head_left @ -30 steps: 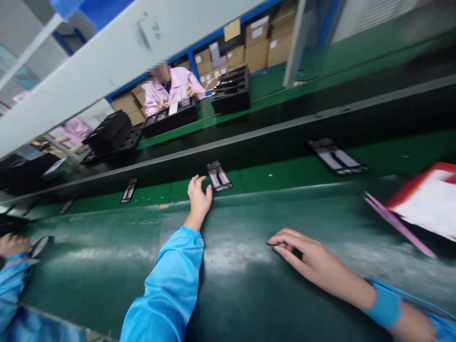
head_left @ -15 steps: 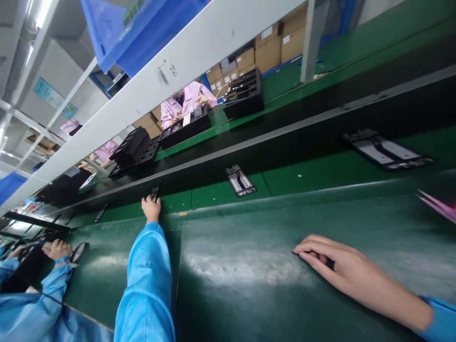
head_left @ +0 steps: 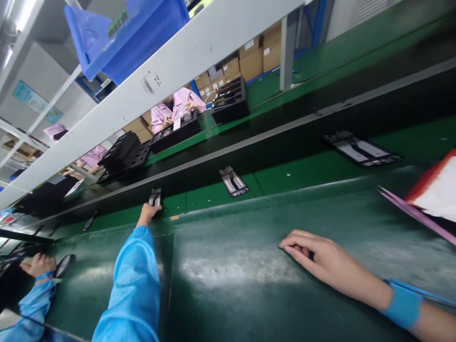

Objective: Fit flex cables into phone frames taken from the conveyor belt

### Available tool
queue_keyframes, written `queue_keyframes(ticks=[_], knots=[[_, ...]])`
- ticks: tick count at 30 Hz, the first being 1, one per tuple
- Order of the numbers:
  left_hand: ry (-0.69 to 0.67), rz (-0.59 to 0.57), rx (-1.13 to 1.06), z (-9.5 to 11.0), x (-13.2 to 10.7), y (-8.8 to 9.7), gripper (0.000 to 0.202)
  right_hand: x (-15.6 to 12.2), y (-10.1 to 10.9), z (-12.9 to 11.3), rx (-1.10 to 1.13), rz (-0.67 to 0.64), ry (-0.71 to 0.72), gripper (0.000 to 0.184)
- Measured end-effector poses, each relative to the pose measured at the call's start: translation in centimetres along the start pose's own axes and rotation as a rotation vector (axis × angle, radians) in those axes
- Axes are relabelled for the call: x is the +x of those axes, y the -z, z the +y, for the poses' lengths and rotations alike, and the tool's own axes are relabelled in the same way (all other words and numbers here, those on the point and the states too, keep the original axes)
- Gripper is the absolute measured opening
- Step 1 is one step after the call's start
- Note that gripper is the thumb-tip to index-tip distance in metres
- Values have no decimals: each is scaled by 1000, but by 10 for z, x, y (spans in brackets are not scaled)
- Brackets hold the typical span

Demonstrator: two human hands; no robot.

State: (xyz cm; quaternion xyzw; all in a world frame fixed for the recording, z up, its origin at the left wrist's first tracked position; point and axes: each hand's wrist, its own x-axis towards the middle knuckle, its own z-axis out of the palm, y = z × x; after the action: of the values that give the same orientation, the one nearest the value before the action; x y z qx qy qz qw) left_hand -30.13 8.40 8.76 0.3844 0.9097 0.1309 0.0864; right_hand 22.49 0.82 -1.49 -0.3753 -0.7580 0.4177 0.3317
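Note:
Reaching far out to the green strip, my left hand (head_left: 148, 213) is closed round the near end of an open phone body (head_left: 155, 195), whose circuit board end points away from me. My right hand (head_left: 315, 251) rests low over the green bench with thumb and fingers pressed together. A tiny dark edge shows at its fingertips, too small to name. Between and beyond my hands, a second open phone body (head_left: 233, 181) lies on the strip, showing a pale inside and a dark ribbon cable. Another open phone body (head_left: 361, 148) lies farther right.
Pink tweezers (head_left: 415, 213) and a red-and-white object (head_left: 436, 190) are at the right. Black trays (head_left: 230, 102) stand on the raised ledge beneath a white beam (head_left: 171, 71). At left, a co-worker's hand (head_left: 40, 265) is near a round dark object (head_left: 64, 266).
My left hand has shifted its hold, and more of the phone body shows past its fingers. My right hand keeps its pinched shape. The view has turned, bringing the red-and-white object in at right.

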Motion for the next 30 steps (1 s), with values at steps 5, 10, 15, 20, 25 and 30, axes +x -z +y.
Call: queue_keyframes(ticks=[5, 10, 15, 20, 25, 30], knots=[[-286, -314, -349, 81, -79, -57, 74, 0, 1, -2, 8, 10, -21, 33], [-554, -678, -689, 148, -221, -146, 62, -1, 5, -1, 257, 98, -109, 41], [-797, -517, -795, 165, -298, -178, 21, 1, 13, 6, 328, 300, -131, 34], [-967, -377, -686, 150, -288, -175, 21, 1, 19, 8, 27, 410, -121, 47], [-1035, -372, -634, 148, -279, -174, 29, -1, 17, 5, -160, 552, -37, 58], [-911, -438, -748, 157, -273, -176, 35, -5, 15, 2, -373, 409, 4, 64]])
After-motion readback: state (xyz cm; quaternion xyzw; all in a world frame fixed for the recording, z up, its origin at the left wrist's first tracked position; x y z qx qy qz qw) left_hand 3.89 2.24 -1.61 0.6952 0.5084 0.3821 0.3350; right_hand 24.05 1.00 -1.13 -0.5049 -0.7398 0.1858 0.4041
